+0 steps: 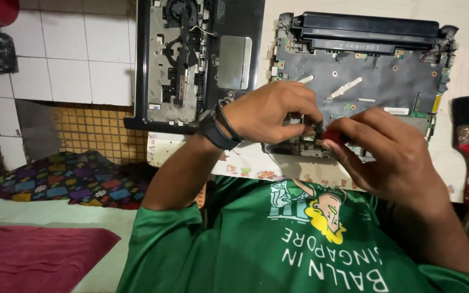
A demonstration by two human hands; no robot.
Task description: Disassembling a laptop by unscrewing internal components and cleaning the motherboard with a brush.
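Hands (321, 130), two, pinching perhaps one red-handled tool (333, 135) over one opened laptop (362, 81)

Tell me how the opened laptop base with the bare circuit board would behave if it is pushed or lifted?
The laptop base looks stiff and flat, so it would probably slide, not roll. Its bulky black battery on the far edge likely makes that side heavier. The exposed board seems fragile.

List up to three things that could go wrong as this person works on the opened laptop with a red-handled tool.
1. The right hand grips the red-handled tool close over the bare circuit board; a slip might scratch it.
2. The left hand pinches right beside the tip, so it could get jabbed.
3. The second laptop shell hangs past the table edge and might tip off if bumped.
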